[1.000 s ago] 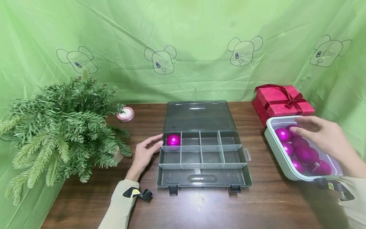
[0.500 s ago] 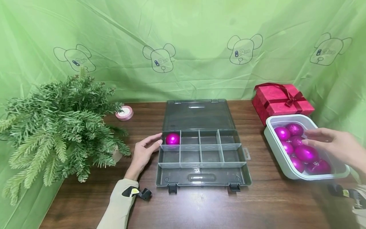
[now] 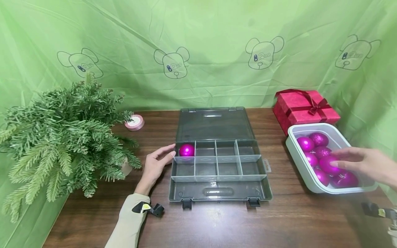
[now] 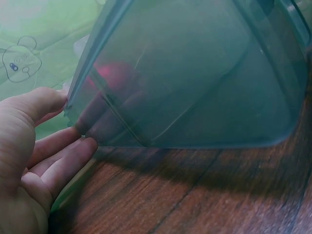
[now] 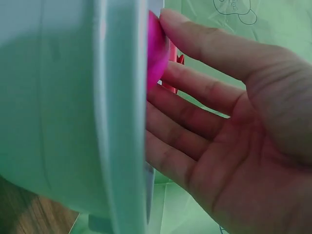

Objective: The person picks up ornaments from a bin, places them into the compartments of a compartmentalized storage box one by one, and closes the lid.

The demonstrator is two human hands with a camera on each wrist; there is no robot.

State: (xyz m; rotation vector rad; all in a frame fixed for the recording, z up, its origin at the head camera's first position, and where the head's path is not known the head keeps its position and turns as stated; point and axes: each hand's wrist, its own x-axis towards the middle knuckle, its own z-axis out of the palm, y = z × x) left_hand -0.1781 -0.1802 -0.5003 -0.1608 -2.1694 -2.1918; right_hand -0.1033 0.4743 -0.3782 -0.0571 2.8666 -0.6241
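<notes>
My left hand (image 3: 155,167) rests at the left wall of a smoky, clear divided organizer box (image 3: 218,188), its fingertips at the edge. The left wrist view shows the thumb above and the fingers below the box wall (image 4: 195,97). A glossy magenta ball ornament (image 3: 187,150) sits in the back left compartment. My right hand (image 3: 367,165) reaches into a pale plastic tub (image 3: 305,177). Thumb and fingertips touch a magenta ball ornament (image 3: 329,165) on the pile; in the right wrist view the fingers stay fairly straight beside the ball (image 5: 157,53), partly hidden by the rim.
Several more magenta balls (image 3: 345,179), some glittery, lie in the tub. A red gift box (image 3: 307,108) with a bow stands behind it. An artificial pine tree (image 3: 71,134) fills the left, with a pink ribbon roll (image 3: 134,122) beside it. The organizer lid (image 3: 214,124) leans back, open.
My right hand has moved from the back of the tub toward its right side and down to the ball on the pile. The left hand has stayed at the organizer.
</notes>
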